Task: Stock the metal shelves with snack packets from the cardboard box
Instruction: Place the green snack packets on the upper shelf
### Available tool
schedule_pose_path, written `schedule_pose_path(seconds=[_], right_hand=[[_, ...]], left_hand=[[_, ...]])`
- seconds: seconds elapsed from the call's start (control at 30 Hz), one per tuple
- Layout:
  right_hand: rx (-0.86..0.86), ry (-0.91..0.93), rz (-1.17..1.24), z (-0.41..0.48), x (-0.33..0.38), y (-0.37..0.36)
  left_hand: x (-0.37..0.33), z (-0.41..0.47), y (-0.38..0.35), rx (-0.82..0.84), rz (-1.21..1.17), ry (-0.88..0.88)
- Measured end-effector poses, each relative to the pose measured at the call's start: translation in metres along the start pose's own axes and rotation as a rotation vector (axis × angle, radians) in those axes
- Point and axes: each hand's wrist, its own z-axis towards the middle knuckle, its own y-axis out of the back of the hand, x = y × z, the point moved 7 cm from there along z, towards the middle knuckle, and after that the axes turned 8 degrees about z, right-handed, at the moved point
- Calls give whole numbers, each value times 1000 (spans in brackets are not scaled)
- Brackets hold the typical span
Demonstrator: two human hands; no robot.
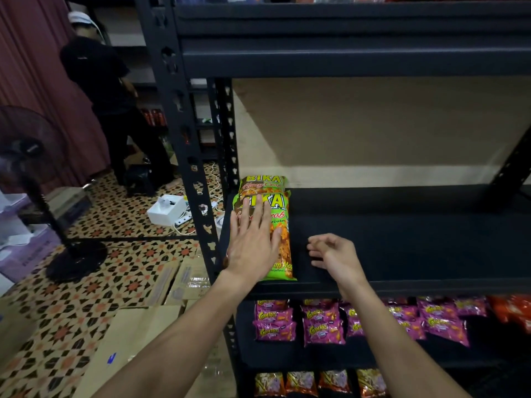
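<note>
Green snack packet [277,237] lies flat at the metal shelf's [402,239] left end. Our left hand [253,242] presses it with straight fingers [260,209], probably to tidy it. Our right hand [334,252] hovers just beside, loosely curled, empty.

Two green Bika packets [280,203], one standing fan [77,260].

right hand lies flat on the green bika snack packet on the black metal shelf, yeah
No: in the head view the left hand lies flat on the green Bika snack packet on the black metal shelf; the right hand is empty.
</note>
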Motion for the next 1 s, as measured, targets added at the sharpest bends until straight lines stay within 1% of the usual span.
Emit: schedule_pose_path(seconds=[0.1,0.2,0.27,0.33,0.43,0.53,0.57,0.63,0.7,0.8,0.87,0.93,1.0], right_hand=[[-9,26,-77,-8,6,14],[-21,60,-154,-17,15,30],[-37,87,-176,-27,25,43],[-36,130,-199,-38,33,53],[-76,150,-246,-69,27,80],[-130,142,-272,-102,7,111],[-149,129,-272,-114,-3,122],[-209,70,-278,-139,-32,147],[-269,-12,-291,-170,-64,173],[-360,-137,-319,-218,-116,210],[-396,-225,-368,-249,-146,227],[-481,-346,-367,-290,-187,251],[-524,-460,-382,-323,-218,259]], left_hand=[[0,-1,9,-8,-23,2],[1,-2,23,-64,-99,12],[-3,-7,35,-112,-192,-10],[-10,-16,43,-137,-337,-43],[-37,-40,40,-77,-551,-148],[-78,-71,26,17,-675,-299],[-92,-81,19,64,-704,-349],[-121,-104,-1,232,-757,-422],[-151,-134,-33,472,-734,-488],[-191,-183,-90,768,-651,-613],[-205,-209,-126,907,-563,-643],[-228,-239,-162,1030,-419,-728],[-234,-257,-183,1107,-354,-757]])
